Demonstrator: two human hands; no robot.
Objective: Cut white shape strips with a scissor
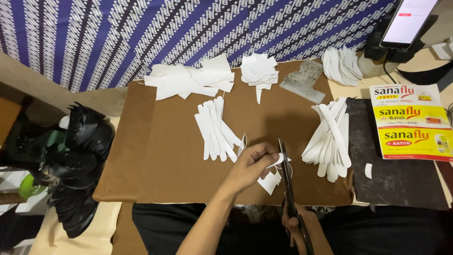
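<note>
White paper piece point(272, 178), lower centre of the frame, pinched at its upper edge by the left hand point(252, 165); thin, light and floppy, best held close to the cut. The right hand point(296, 223) is closed around the scissors point(286, 167). Cut white strips point(216, 128) lie on brown board point(188, 160).

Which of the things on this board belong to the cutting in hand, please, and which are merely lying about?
In hand:
left hand pinching a white piece
right hand working the scissors
white strips, left pile and right pile

Lying about:
black shoe parts
phone
yellow-red printed sheet
</note>
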